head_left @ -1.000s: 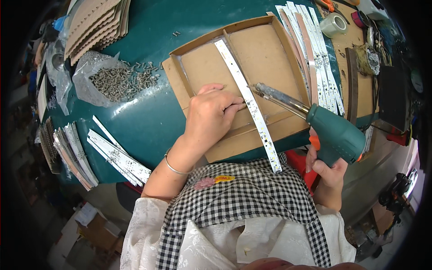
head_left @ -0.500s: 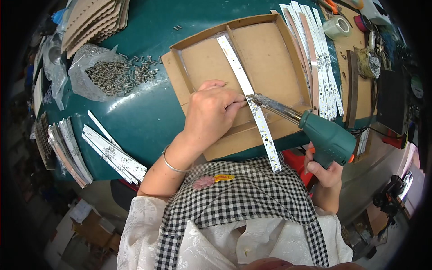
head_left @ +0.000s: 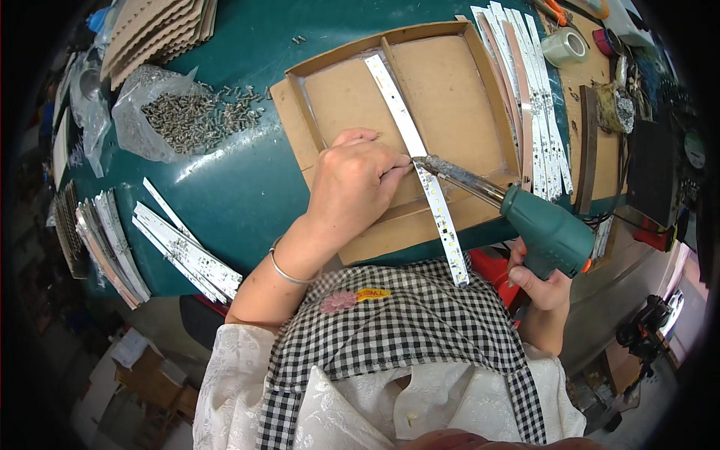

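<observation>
A white LED circuit strip (head_left: 439, 214) lies slantwise over a shallow cardboard tray (head_left: 352, 97), its near end hanging past the tray toward my apron. My right hand (head_left: 546, 285) is closed round the handle of a green soldering gun (head_left: 551, 232). The gun's dark tip meets the strip near its middle. Just left of that tip, the thumb and finger of my left hand (head_left: 352, 176) are pinched at the strip's edge. What sits between those fingertips is too small and hidden to make out.
A plastic bag (head_left: 146, 112) spills small metal pins (head_left: 236, 109) over the green tabletop (head_left: 232, 191). More strips (head_left: 184, 251) lie at the left, others (head_left: 544, 112) at the tray's right. Corrugated cardboard (head_left: 154, 37) is stacked far left. A tape roll (head_left: 564, 47) stands far right.
Hardly anything differs. The view has shifted very slightly; both hands, the strip and the soldering gun keep the same places relative to each other.
</observation>
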A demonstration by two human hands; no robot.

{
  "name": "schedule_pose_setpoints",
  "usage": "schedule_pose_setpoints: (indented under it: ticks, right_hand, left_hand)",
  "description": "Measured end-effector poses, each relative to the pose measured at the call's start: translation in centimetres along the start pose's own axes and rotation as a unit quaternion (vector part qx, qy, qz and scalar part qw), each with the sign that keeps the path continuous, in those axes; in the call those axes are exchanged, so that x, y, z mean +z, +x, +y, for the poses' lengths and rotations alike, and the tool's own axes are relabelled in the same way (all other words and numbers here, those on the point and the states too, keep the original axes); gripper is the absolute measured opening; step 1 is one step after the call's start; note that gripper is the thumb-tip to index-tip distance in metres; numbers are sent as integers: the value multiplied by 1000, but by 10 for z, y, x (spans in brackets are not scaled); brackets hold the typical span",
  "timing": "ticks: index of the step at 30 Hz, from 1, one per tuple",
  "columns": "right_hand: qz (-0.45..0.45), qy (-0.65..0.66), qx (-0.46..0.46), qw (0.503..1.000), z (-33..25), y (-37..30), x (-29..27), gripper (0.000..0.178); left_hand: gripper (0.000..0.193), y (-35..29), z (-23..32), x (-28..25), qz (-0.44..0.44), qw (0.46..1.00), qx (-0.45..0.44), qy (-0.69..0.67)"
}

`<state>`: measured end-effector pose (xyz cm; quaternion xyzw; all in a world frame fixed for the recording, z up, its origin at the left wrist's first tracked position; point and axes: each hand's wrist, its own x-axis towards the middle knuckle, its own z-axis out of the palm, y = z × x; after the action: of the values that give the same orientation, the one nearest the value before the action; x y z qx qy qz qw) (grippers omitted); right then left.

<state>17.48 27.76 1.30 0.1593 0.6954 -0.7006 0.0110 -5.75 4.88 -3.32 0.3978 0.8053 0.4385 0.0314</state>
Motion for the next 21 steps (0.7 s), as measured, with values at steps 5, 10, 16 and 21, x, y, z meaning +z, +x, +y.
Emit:
schedule_pose_setpoints:
  ticks: [5,10,16,21]
  right_hand:
    - [22,50,27,998,-6,-1,4,52]
    - [46,40,43,997,-10,-1,5,55]
    - [21,8,27,999,-5,-1,3,57]
    - [-18,-39,10,999,0,-2,-5,60]
  left_hand:
    - [9,0,0,1,1,1000,0,3]
    - [6,1,2,0,3,1000,-5,-11]
    - [10,1,1,0,8,1000,3,-2]
    - [10,1,0,-2,7,1000,2,-2]
